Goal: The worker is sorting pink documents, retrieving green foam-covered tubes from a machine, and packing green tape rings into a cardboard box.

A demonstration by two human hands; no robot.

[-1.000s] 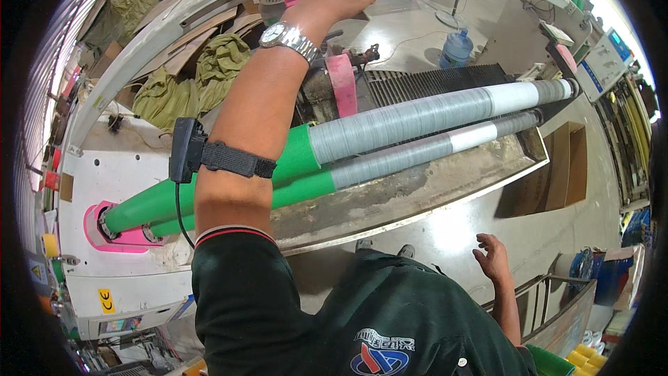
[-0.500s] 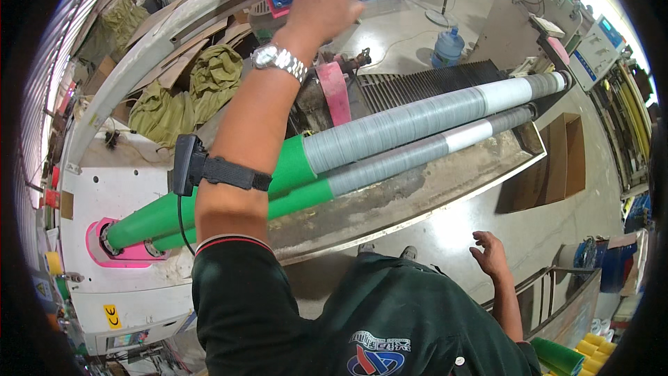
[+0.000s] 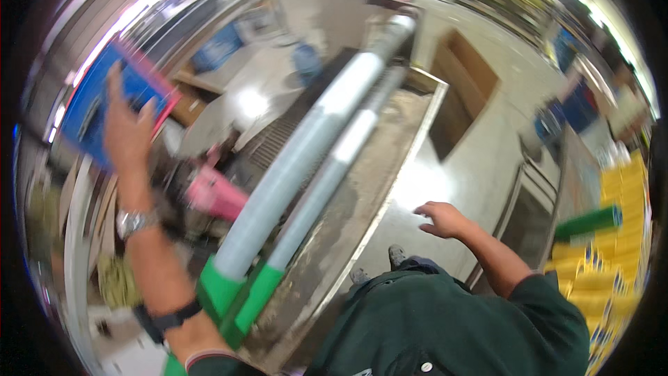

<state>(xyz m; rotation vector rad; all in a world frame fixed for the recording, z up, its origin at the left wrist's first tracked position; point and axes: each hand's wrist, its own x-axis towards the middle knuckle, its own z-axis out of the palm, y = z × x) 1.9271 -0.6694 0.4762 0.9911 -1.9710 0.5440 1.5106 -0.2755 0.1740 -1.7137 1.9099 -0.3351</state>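
Blur smears the whole view now, and the scene has swung: the long rollers that ran across the picture a second ago now point from 7 o'clock up toward 12 o'clock, which suggests the head turned sharply rather than the machine moving. The left hand (image 3: 127, 125) is still raised, now at about 10 o'clock, fingers spread against a blue board with a red edge (image 3: 94, 115); whether it grips or only presses the board, I cannot tell through the blur. A wristwatch (image 3: 132, 221) and a dark arm strap (image 3: 163, 320) sit on that forearm. The right hand (image 3: 442, 219) hangs at about 4 o'clock, open, fingers loosely spread, holding nothing, as before. Two grey rollers with green ends (image 3: 292, 167) lie over the machine's dusty metal tray (image 3: 362, 195). A pink part (image 3: 212, 195) shows left of them, and yellow crates (image 3: 612, 237) stand at 4 o'clock.
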